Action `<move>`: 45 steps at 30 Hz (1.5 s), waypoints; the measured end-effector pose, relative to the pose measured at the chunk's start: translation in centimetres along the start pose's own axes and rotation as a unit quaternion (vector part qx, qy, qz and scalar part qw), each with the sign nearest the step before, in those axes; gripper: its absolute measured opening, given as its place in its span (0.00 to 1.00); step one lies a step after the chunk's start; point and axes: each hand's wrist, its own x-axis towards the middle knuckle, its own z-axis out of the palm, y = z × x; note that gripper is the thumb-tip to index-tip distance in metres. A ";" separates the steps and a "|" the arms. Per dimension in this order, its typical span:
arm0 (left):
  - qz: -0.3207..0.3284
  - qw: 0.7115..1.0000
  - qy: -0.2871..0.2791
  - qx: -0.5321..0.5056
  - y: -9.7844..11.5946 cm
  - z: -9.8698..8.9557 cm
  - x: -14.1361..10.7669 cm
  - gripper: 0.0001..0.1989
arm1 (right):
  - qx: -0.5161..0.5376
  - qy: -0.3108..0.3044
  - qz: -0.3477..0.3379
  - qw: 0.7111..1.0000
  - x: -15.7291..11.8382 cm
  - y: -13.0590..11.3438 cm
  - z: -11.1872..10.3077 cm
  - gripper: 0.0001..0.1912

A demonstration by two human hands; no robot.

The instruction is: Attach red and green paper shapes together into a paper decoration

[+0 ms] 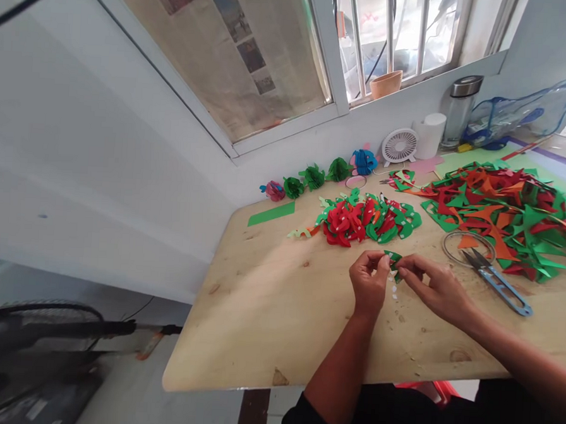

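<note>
Between my two hands, just above the wooden table (254, 312), is a small green paper piece (392, 257) with white spots. My left hand (370, 281) pinches it from the left, thumb against fingers. On its right side, the fingers of my right hand (428, 284) are closed at the piece's edge. Small white bits (394, 291) lie on the wood just below the fingers. Beyond my hands sits a pile of red and green cut paper shapes (349, 218), many with white spots.
Blue thread snips (502, 287) and a metal ring (469, 248) lie right of my hands, beside a large heap of paper scraps (515, 211). Along the wall stand green paper balls (312, 175), a small white fan (399, 146) and a glass bottle (460, 114).
</note>
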 end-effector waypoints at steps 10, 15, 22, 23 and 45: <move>0.046 0.997 -0.036 0.050 0.1 -0.4 -0.1 0.07 | -0.002 0.020 0.013 1.000 0.7 -0.2 1.0 0.09; 0.112 0.987 -0.049 0.102 1.0 -0.4 -0.2 0.06 | 0.005 0.030 0.025 0.999 0.7 -0.1 0.9 0.11; 0.183 0.967 -0.076 0.161 1.1 -0.6 -0.1 0.07 | 0.035 0.013 0.043 0.998 0.7 0.4 0.6 0.13; 0.188 0.965 -0.076 0.166 1.0 -0.7 -0.1 0.07 | 0.037 0.013 0.044 0.998 0.8 0.5 0.5 0.12; 0.218 0.955 -0.077 0.187 0.5 -0.6 -0.1 0.07 | 0.081 0.013 0.064 0.995 1.0 0.0 0.3 0.13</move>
